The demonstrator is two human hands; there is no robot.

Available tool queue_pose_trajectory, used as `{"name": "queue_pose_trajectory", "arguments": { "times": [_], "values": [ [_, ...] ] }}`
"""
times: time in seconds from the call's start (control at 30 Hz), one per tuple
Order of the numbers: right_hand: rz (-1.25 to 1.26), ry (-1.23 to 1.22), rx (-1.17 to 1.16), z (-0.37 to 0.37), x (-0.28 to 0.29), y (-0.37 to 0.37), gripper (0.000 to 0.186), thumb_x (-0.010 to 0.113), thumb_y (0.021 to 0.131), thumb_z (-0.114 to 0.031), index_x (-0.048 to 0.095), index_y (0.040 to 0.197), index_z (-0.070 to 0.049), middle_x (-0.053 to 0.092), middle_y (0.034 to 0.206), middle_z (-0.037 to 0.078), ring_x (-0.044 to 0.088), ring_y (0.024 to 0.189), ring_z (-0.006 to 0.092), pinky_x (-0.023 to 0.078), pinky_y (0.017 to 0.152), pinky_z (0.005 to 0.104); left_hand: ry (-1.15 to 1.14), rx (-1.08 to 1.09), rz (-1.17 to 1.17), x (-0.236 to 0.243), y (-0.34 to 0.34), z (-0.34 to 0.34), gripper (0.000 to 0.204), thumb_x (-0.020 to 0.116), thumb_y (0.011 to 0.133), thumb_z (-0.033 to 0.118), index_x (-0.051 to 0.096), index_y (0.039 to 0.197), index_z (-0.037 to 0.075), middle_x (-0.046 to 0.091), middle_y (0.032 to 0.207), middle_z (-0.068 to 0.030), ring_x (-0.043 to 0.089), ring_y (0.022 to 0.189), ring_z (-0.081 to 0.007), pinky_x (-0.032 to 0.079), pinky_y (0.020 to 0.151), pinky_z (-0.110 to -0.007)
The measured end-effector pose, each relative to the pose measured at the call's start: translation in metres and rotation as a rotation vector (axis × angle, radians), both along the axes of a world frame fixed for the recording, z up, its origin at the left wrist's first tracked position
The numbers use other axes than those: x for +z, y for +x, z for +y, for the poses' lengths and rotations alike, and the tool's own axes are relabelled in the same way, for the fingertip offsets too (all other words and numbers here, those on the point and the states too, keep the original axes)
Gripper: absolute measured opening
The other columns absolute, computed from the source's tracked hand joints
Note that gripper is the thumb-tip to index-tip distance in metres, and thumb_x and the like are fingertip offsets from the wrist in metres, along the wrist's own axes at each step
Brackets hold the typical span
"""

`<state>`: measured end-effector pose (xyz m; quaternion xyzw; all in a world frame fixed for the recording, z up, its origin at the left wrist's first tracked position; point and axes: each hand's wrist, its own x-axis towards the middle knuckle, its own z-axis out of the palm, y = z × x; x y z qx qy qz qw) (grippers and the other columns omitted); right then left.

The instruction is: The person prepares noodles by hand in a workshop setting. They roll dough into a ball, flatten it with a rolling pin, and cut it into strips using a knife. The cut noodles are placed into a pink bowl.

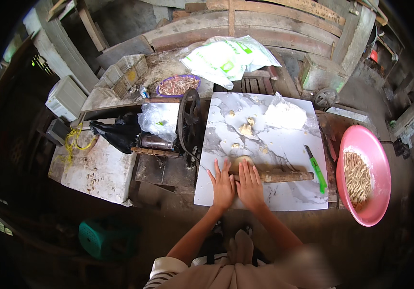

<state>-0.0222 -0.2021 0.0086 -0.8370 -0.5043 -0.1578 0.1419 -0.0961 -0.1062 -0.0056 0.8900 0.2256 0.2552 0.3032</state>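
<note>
Side by side, my left hand (pixel 222 187) and my right hand (pixel 250 187) lie with fingers stretched out on a wooden rolling pin (pixel 289 177). The pin's bare end points right; my hands hide its left part. Just beyond my fingertips shows the edge of a flattened piece of pale dough (pixel 242 159), mostly covered. Both rest on a white marble-patterned sheet (pixel 216 139). Dough scraps (pixel 246 127) are scattered farther back on it. A green utility knife (pixel 316 171) lies right of the pin. At the back right of the sheet sits a clear bag of white flour (pixel 286 114).
Right of the table stands a pink basin (pixel 385 178) of floured dough strips. To the left is a machine with a large dark wheel (pixel 183 120). Behind are a purple-rimmed tray of strips (pixel 178 85) and a white-green sack (pixel 231 58). A green stool (pixel 93 239) stands lower left.
</note>
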Motion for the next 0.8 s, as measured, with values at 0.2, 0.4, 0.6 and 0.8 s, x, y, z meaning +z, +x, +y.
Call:
{"name": "queue_pose_trajectory", "arguments": {
  "times": [0.2,0.4,0.6,0.8],
  "values": [
    [0.101,-0.033,0.088,-0.047,0.011,0.025,0.065,0.068,0.077,-0.018,0.041,0.134,-0.004,0.053,0.119,0.011,0.049,0.114,0.0262,0.028,0.11,0.043,0.075,-0.121,-0.029,0.013,-0.027,-0.001,0.04,0.057,0.089,0.013,0.044,0.126,0.006,0.047,0.133,-0.0121,0.021,0.139,-0.0349,0.009,0.11,-0.059],
    [0.355,0.009,0.285,-0.063,0.046,0.054,0.043,0.065,0.08,-0.018,0.05,0.119,-0.005,0.056,0.109,0.013,0.052,0.104,0.0318,0.04,0.092,0.0434,-0.11,-0.17,-0.199,0.033,-0.029,-0.001,0.038,0.065,0.084,0.013,0.051,0.117,0.003,0.054,0.111,-0.0146,0.044,0.114,-0.0349,0.034,0.098,-0.044],
    [0.386,-0.059,0.331,-0.056,0.046,0.059,0.036,0.061,0.085,-0.02,0.054,0.118,-0.006,0.055,0.113,0.013,0.049,0.109,0.0305,0.038,0.096,0.041,0.08,0.021,0.016,0.013,-0.022,-0.004,0.032,0.058,0.089,0.026,0.053,0.112,0.004,0.052,0.108,-0.0146,0.043,0.101,-0.0336,0.035,0.085,-0.046],
    [0.196,0.197,0.079,-0.02,0.021,0.045,0.033,0.057,0.088,-0.025,0.056,0.114,-0.005,0.054,0.113,0.009,0.047,0.112,0.0263,0.033,0.1,0.047,0.001,0.225,-0.087,0.02,0.011,-0.012,0.028,0.049,0.092,0.019,0.049,0.117,0.004,0.044,0.119,-0.0155,0.039,0.109,-0.0339,0.027,0.096,-0.048]
  ]
}}
